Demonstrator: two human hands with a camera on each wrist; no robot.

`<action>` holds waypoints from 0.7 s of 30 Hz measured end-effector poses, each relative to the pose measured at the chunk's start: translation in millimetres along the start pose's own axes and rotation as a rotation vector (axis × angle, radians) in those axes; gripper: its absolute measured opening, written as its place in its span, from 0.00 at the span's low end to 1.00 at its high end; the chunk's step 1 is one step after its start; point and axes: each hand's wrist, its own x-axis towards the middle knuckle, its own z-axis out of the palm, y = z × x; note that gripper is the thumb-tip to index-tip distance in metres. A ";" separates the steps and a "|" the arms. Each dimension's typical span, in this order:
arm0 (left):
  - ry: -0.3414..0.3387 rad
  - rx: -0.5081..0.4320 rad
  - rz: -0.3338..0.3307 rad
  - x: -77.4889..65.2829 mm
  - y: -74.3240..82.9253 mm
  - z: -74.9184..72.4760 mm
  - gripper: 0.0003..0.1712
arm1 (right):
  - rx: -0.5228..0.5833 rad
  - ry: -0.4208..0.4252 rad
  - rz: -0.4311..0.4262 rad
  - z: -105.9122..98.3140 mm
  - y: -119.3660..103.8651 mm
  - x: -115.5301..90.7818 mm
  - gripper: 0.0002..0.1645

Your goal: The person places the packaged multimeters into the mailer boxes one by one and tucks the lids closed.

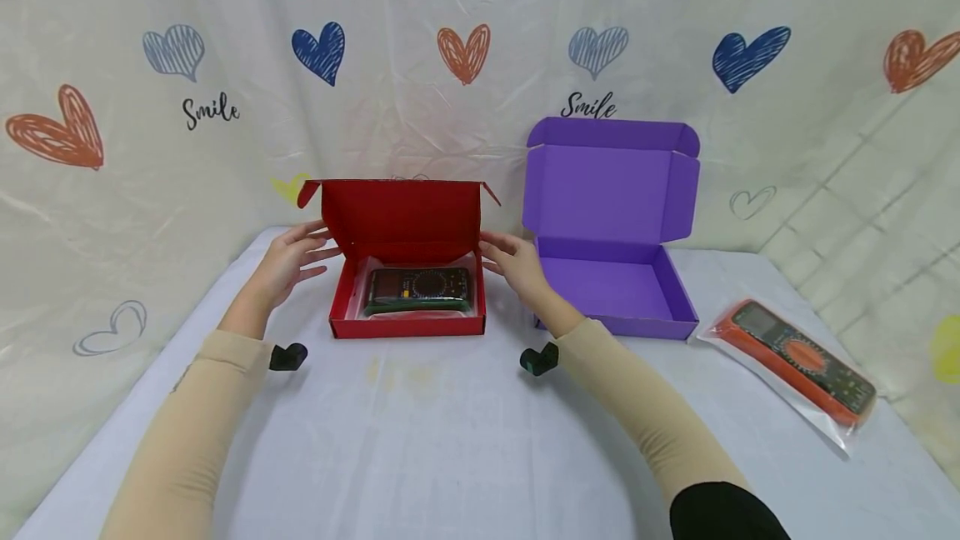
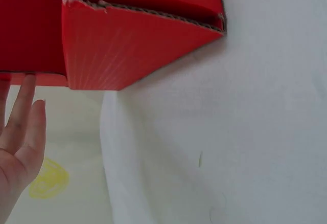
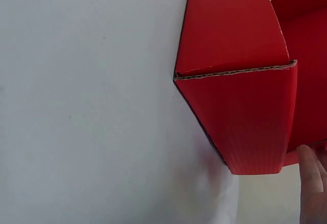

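A red cardboard box (image 1: 408,327) stands on the table with its lid raised. Inside lies a dark multimeter (image 1: 417,288) in a clear plastic bag. At the lid's left edge is my left hand (image 1: 288,263), its fingers spread and fairly straight. My right hand (image 1: 517,267) is at the opposite edge of the lid, fingers lightly bent. In the left wrist view, fingertips of the left hand (image 2: 23,144) meet the lid's edge. The right wrist view has the right hand (image 3: 312,180) against the lid near the box's back corner, partly cut off by the frame.
An open purple box (image 1: 611,286) stands to the right of the red one, its lid upright. Farther right lies an orange multimeter (image 1: 806,361) in a clear bag. A white cloth (image 1: 420,457) covers the table. Behind hangs a curtain (image 1: 405,123) printed with hearts.
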 end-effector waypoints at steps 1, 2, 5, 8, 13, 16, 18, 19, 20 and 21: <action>-0.002 -0.013 0.000 0.6 0.4 0.6 0.34 | 0.002 -0.005 0.000 -0.2 -0.2 0.1 0.25; -0.003 -0.024 -0.001 1.1 0.5 1.0 0.34 | 0.003 -0.006 0.001 -0.2 -0.5 0.3 0.25; 0.002 -0.040 -0.005 1.8 0.0 2.2 0.34 | -0.002 -0.009 0.009 0.1 0.2 0.9 0.25; 0.013 -0.052 -0.020 1.3 -2.4 2.4 0.33 | -0.023 -0.007 0.019 0.2 2.4 0.6 0.25; 0.026 -0.053 -0.040 -0.5 -7.3 2.1 0.32 | -0.027 -0.009 0.025 -0.6 6.4 -2.7 0.24; 0.027 -0.052 -0.042 -0.6 -10.9 1.9 0.33 | -0.017 -0.018 0.016 -1.6 8.4 -4.5 0.24; 0.022 -0.057 -0.044 -0.3 -13.2 1.8 0.34 | -0.013 -0.026 0.011 -2.4 9.3 -5.8 0.24; 0.019 -0.061 -0.045 -0.4 -14.3 1.7 0.34 | -0.009 -0.030 0.010 -2.9 9.6 -6.5 0.24; 0.015 -0.064 -0.045 -0.5 -15.3 1.6 0.35 | -0.004 -0.035 0.011 -3.4 10.1 -7.2 0.25; 0.010 -0.070 -0.044 -0.5 -16.5 1.1 0.35 | 0.003 -0.041 0.013 -3.9 10.3 -8.1 0.25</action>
